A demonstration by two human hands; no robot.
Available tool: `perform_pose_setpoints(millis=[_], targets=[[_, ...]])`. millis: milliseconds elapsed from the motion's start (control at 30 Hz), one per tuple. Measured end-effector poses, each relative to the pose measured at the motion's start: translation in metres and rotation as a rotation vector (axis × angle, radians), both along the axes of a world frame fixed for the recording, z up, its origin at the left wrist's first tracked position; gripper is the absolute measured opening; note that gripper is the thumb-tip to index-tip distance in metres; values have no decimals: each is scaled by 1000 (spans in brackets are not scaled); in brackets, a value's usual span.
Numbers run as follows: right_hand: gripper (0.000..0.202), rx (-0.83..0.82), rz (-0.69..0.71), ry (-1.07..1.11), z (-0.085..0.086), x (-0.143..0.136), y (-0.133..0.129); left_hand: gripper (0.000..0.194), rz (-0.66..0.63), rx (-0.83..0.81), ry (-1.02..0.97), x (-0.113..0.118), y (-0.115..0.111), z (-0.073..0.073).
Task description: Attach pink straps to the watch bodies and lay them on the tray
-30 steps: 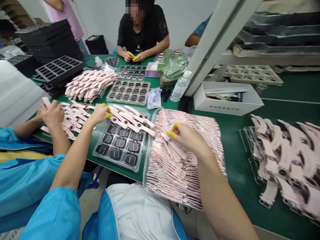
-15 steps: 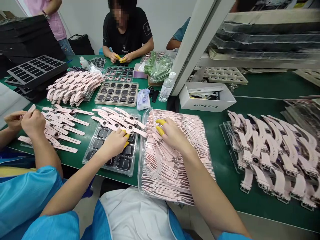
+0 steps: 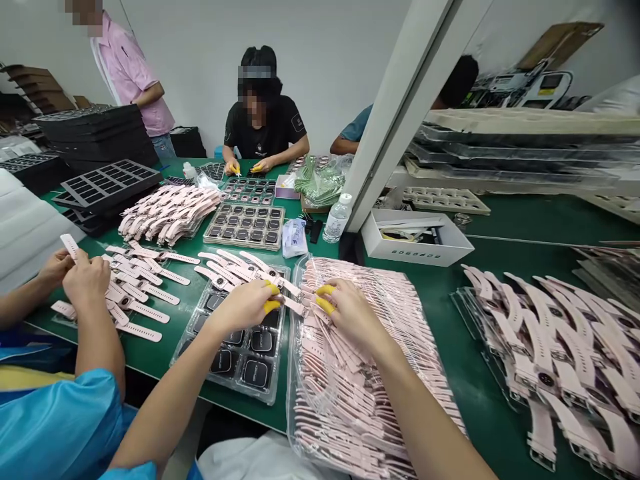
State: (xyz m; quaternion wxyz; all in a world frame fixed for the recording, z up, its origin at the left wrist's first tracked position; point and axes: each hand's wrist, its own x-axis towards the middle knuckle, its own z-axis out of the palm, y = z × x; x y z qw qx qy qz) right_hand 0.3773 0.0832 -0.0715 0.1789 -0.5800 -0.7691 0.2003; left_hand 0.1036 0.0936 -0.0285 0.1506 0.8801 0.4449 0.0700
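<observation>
My left hand (image 3: 253, 305), with yellow finger covers, pinches the end of a pink watch strap (image 3: 294, 305) at the right edge of the clear tray of black square watch faces (image 3: 257, 372). Pink-strapped watches (image 3: 235, 265) lie across the tray's far part. Over the large plastic-wrapped batch of pink straps (image 3: 370, 373), my right hand (image 3: 345, 308) has its covered thumb and finger close together at loose straps; whether it holds one is hard to make out. Both hands are near each other, a short gap apart.
At the left, a co-worker's hands (image 3: 87, 277) hold a pink strap. Finished-looking pink watches pile up on trays (image 3: 545, 333) at the right. Beyond are a bottle (image 3: 338, 219), a white box (image 3: 417, 241), a metal post (image 3: 395, 113) and another person (image 3: 265, 127) across the green table.
The view has tilted upward, so the table sits lower in the picture. My left hand has moved right from above the tray to a strap near my right hand.
</observation>
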Motion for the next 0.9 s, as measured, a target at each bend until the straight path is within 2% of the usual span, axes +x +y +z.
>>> perform_pose_setpoints(millis=[67, 167, 267, 333, 433, 567, 633, 700, 800, 900], targets=[[20, 14, -39, -41, 0, 0, 0, 17, 22, -14, -200, 7, 10, -1], [16, 0, -23, -85, -1, -1, -1, 17, 63, -75, -491, 20, 22, -19], [15, 61, 6, -83, -4, -2, -1, 16, 126, -115, -625, 30, 26, -41], [14, 133, -10, -36, -7, -1, 1, 18, 150, -141, -653, 33, 24, -50], [13, 250, -115, 195, -9, 3, 6, 21, 171, -209, -688, 33, 22, -53], [24, 395, -351, 850, 3, 7, 6, 20, 217, -326, -844, 31, 23, -52], [29, 304, -342, 1175, 12, 4, 1, 21, 233, -404, -954, 31, 23, -54], [34, 37, -251, 1365, 18, -4, -4, 20, 215, -448, -1027, 33, 22, -56], [45, -393, -124, 1450, 16, -25, -10, 18, 137, -406, -1054, 37, 20, -60], [44, -560, -82, 1458, 4, -47, -17, 22, 36, -324, -987, 39, 20, -64]])
